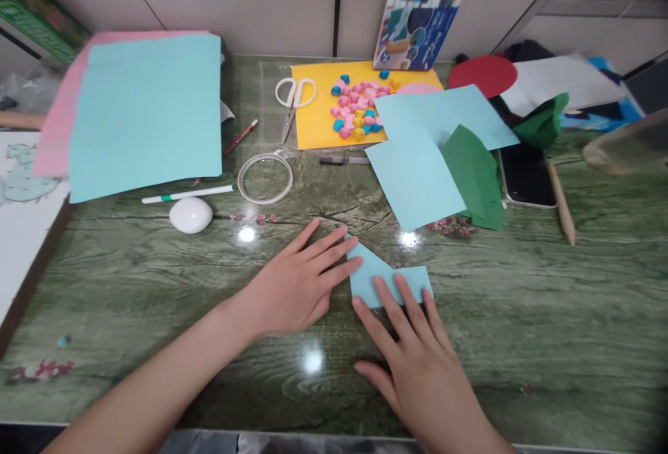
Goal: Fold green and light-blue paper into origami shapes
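Note:
A small piece of light blue paper (371, 274), folded, lies flat on the green table near its front. My left hand (292, 287) rests with fingers spread, its fingertips on the paper's left edge. Over the lower right part of the same paper, my right hand (412, 349) lies with fingers apart, pressing the sheet down. Neither hand grips anything. Behind the hands, two more light blue sheets (417, 179) overlap a dark green paper piece (472, 175).
A blue and pink paper stack (146, 113) stands back left. Scissors (295, 95), a tape ring (265, 178), a white egg shape (191, 215) and a marker (188, 194) lie nearby. Small coloured balls (360, 106) sit on yellow paper (313, 123). A phone (527, 175) lies right.

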Demonstrator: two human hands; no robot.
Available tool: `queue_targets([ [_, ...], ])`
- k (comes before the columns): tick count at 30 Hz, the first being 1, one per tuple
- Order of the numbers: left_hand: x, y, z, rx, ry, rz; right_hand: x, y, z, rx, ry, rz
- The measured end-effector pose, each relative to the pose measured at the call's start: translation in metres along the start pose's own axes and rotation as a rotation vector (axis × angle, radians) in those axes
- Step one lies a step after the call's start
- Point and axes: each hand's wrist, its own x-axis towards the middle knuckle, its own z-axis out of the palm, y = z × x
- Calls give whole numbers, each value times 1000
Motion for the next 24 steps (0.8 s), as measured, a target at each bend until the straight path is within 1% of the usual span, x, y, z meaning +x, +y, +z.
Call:
queue_targets([
  [3, 2, 0, 1, -20, 4, 8, 0, 1, 0, 13, -19, 4],
  [10, 3, -2, -1, -4, -48, 5, 1, 1, 0, 21, -34, 1],
  [15, 4, -2, -2, -17, -39, 0, 2, 1, 0, 32, -49, 10],
  [19, 5, -1, -3, -16, -69, -17, 1, 2, 0, 60, -72, 27],
  [24, 5, 0, -2, 10, -41, -10, 0, 4, -2, 91, -92, 42],
])
